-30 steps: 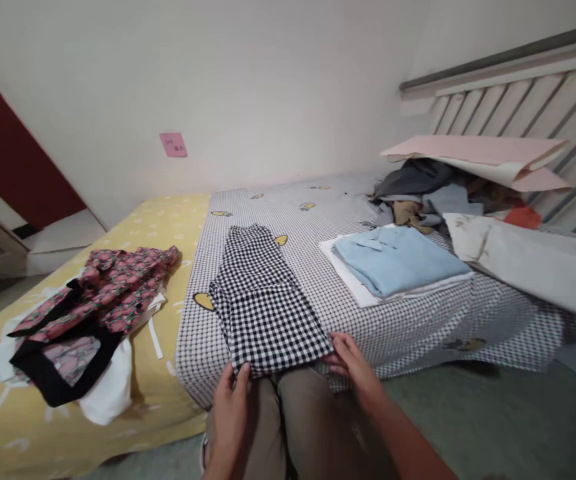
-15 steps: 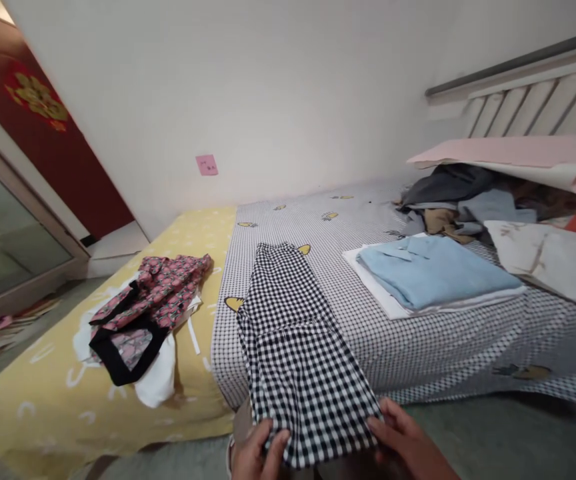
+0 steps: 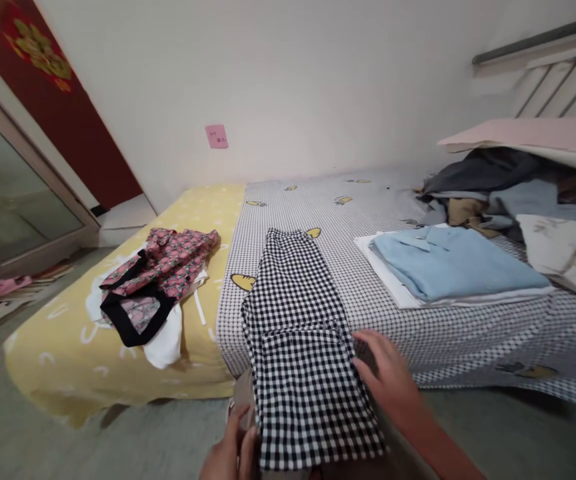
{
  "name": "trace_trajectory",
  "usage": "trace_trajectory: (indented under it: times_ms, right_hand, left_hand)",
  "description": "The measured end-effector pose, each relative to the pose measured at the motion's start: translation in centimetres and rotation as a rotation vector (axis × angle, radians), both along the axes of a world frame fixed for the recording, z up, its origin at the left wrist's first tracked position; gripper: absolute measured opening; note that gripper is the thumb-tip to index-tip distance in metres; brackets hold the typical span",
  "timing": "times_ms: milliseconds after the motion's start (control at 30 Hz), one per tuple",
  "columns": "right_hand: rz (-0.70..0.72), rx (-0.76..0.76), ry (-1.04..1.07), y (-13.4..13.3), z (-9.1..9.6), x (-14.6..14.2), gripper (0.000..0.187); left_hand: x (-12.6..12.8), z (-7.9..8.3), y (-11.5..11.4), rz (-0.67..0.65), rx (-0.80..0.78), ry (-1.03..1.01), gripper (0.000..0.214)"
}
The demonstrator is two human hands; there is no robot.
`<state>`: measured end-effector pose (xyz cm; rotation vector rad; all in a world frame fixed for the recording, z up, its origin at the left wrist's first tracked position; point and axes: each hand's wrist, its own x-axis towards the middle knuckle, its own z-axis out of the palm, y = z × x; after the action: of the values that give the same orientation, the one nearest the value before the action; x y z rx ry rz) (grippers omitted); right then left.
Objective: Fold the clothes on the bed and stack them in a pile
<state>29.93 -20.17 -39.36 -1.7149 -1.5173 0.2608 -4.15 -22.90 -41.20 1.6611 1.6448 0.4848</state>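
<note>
The checked garment (image 3: 308, 380) lay lengthwise near to far. Its far section rested on the grid-patterned sheet (image 3: 443, 347); its near section extended past the bed's near edge, above the person's lap. The near hem ran roughly left to right and stood nearest the camera. A crosswise crease marked the middle of the garment.

The right hand (image 3: 385, 373) was at the garment's right edge, fingers spread and thumb apart, grasping nothing; fingertip contact with the edge could not be confirmed. The left hand (image 3: 231, 450) was at the near left corner, fingers partly curled beside the edge; whether it gripped the fabric could not be told.

On the right, a strip of sheet separated the garment from the blue shirt (image 3: 458, 263), which was folded on white fabric (image 3: 382, 272). On the left, a narrower strip ran to the yellow sheet (image 3: 208, 207), where the floral garment (image 3: 183, 263) lay crumpled over white cloth (image 3: 165, 343). Farther right, a dark clothes pile (image 3: 488, 170) bounded the surface. Beyond the garment's far end, the sheet continued to the wall (image 3: 328, 87).
</note>
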Motion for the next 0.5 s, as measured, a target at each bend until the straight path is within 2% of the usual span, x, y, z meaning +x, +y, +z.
trace_trajectory:
  times_ms: [67,133,267,333,400,500]
  right_hand:
    - [0.041,0.040,-0.233,2.2,1.0,-1.6,0.042]
    - [0.059,0.009,-0.418,3.9,1.4,-2.8,0.045]
    - [0.073,-0.092,-0.650,5.3,1.0,-4.0,0.021]
    - [0.084,-0.083,-0.658,5.4,0.9,-4.1,0.011]
    - [0.111,-0.041,-0.598,5.6,0.9,-3.9,0.011]
    - [0.175,-0.045,-0.482,5.9,1.1,-3.5,0.012]
  left_hand:
    - [-0.1,0.1,0.6,-0.058,0.032,0.085,0.051]
    - [0.1,-0.6,0.5,-0.100,0.086,0.134,0.050]
    - [0.4,-3.2,-1.1,-0.168,0.217,0.201,0.044]
    - [0.4,-4.5,-2.0,-0.169,0.294,0.229,0.041]
    - [0.3,-5.5,-2.6,-0.172,0.355,0.233,0.040]
    - [0.1,-6.1,-2.9,-0.199,0.368,0.209,0.040]
